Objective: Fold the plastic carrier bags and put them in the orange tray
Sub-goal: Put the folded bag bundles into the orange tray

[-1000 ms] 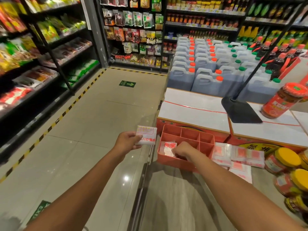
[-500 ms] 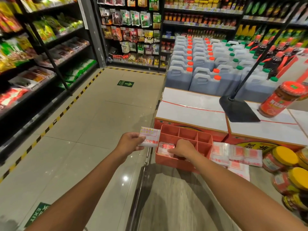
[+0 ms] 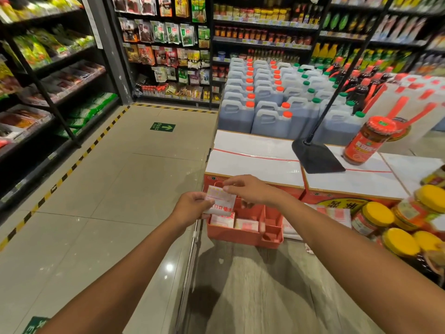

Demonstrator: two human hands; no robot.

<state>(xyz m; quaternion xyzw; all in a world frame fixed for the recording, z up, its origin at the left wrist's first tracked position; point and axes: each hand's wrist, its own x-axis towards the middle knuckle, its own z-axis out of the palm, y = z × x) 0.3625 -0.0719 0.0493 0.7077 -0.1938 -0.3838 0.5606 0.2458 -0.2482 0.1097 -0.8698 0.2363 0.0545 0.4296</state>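
I am standing in a grocery shop: shelves point(image 3: 60, 66) are holding snack packets point(image 3: 168, 32), jugs point(image 3: 269, 121) are crowding beyond the counter's point(image 3: 252, 297) far edge.

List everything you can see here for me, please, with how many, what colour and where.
orange tray: one, orange, on the grey counter against the white cartons
held bag: one, white with red print, above the tray's left end
bags in tray: two visible, white and red, left compartments
loose bags: several, white and red, right of the tray
yellow-lidded jars: several, far right
red-lidded jar: one, on the cartons
jugs: many, dark, orange or green caps, behind the cartons
left grip: one bare hand, holds the bag's left side
right grip: one bare hand, pinches the bag's top edge
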